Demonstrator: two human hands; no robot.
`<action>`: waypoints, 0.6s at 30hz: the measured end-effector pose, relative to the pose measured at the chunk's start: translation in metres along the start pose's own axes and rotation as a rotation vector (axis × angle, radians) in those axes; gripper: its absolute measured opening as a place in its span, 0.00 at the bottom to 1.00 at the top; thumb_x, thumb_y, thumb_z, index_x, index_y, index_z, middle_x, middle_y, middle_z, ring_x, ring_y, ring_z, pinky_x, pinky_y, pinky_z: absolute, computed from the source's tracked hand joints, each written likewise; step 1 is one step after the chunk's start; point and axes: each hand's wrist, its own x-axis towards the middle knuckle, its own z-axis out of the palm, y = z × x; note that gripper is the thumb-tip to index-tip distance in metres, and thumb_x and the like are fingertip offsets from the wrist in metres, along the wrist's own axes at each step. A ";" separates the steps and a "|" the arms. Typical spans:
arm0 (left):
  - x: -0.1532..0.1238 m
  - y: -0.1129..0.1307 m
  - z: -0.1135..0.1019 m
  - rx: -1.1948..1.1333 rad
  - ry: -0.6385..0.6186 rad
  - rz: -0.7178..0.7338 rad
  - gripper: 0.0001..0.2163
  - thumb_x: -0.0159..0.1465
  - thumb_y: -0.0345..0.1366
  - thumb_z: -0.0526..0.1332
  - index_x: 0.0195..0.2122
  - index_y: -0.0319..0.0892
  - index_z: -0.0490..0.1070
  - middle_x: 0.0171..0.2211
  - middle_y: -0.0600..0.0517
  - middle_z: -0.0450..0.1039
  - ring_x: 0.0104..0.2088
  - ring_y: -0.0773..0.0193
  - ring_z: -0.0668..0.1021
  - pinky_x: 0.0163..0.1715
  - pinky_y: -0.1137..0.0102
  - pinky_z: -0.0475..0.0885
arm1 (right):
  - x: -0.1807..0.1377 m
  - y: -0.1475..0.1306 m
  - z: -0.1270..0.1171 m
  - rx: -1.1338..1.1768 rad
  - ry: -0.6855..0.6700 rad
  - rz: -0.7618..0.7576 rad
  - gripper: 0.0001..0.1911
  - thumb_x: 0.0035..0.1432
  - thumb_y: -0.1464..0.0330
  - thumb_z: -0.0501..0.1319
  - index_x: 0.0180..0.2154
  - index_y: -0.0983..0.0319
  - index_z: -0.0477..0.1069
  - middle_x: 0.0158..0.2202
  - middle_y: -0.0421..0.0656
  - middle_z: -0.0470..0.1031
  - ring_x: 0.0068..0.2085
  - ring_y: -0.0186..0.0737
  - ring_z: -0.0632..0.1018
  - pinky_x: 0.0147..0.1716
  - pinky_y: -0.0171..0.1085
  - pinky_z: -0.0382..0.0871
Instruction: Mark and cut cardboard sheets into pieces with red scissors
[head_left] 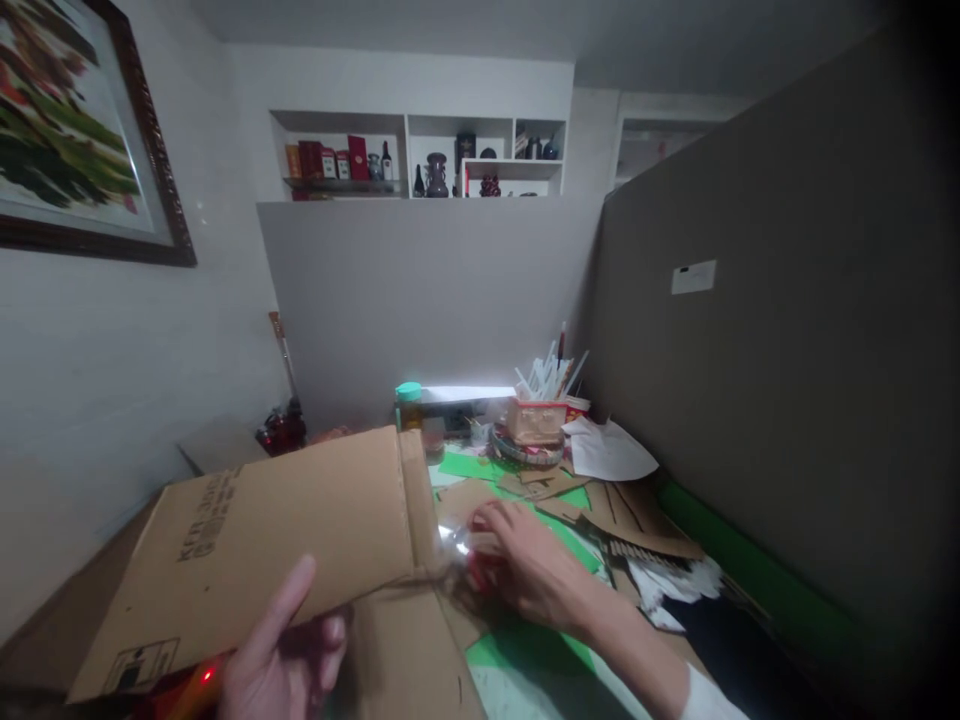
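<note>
A brown cardboard box (pixel 292 520) with dark printing lies tilted at the left, its flap (pixel 420 500) toward the middle. My left hand (pixel 281 650) is at its lower edge, thumb raised against the front face and fingers curled below. Just right of the flap, my right hand (pixel 517 560) is closed around a red thing with a clear, shiny part (pixel 456 542); blur and fingers hide its kind. Beneath the box is another cardboard piece (pixel 409 650). An orange item with a small red light (pixel 202 682) shows beside my left wrist.
Cut cardboard scraps (pixel 622 515) and torn white paper (pixel 667 585) cover the right side. Behind stand a basket of white sticks (pixel 536 420), a white sheet (pixel 609 450) and a green-lidded jar (pixel 409 405). Grey partitions (pixel 435 290) enclose the back and right.
</note>
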 end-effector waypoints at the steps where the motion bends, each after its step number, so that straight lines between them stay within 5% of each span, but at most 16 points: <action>1: 0.000 -0.001 0.001 -0.016 -0.004 0.000 0.26 0.36 0.41 0.77 0.37 0.49 0.73 0.30 0.63 0.73 0.14 0.73 0.68 0.06 0.78 0.59 | -0.007 -0.001 -0.003 0.044 0.037 0.038 0.23 0.57 0.72 0.58 0.56 0.64 0.64 0.52 0.54 0.70 0.51 0.53 0.72 0.51 0.48 0.67; 5: 0.000 -0.003 0.002 -0.015 -0.049 0.044 0.25 0.40 0.44 0.78 0.40 0.49 0.74 0.28 0.63 0.72 0.15 0.74 0.68 0.08 0.80 0.58 | -0.033 -0.006 -0.001 0.318 0.165 0.259 0.31 0.63 0.65 0.53 0.66 0.61 0.51 0.41 0.46 0.73 0.39 0.46 0.76 0.40 0.43 0.71; 9: -0.002 -0.004 0.004 0.037 -0.083 0.039 0.24 0.42 0.46 0.77 0.37 0.45 0.75 0.20 0.60 0.69 0.15 0.72 0.67 0.10 0.79 0.59 | -0.047 -0.020 0.014 0.980 0.129 0.465 0.27 0.58 0.50 0.63 0.53 0.58 0.72 0.35 0.43 0.74 0.34 0.42 0.75 0.33 0.37 0.69; 12: -0.002 -0.007 0.003 0.070 -0.089 0.014 0.24 0.43 0.48 0.77 0.39 0.46 0.74 0.17 0.60 0.67 0.14 0.71 0.65 0.10 0.79 0.58 | -0.052 -0.038 0.016 1.284 0.015 0.539 0.29 0.50 0.46 0.68 0.46 0.58 0.76 0.33 0.43 0.75 0.26 0.35 0.71 0.23 0.32 0.61; 18: 0.001 -0.012 -0.004 0.116 -0.087 -0.103 0.21 0.47 0.52 0.74 0.30 0.46 0.69 0.15 0.60 0.64 0.14 0.72 0.61 0.12 0.78 0.57 | -0.059 -0.056 0.006 1.474 -0.005 0.544 0.35 0.43 0.46 0.73 0.49 0.56 0.71 0.35 0.43 0.72 0.33 0.40 0.74 0.32 0.36 0.67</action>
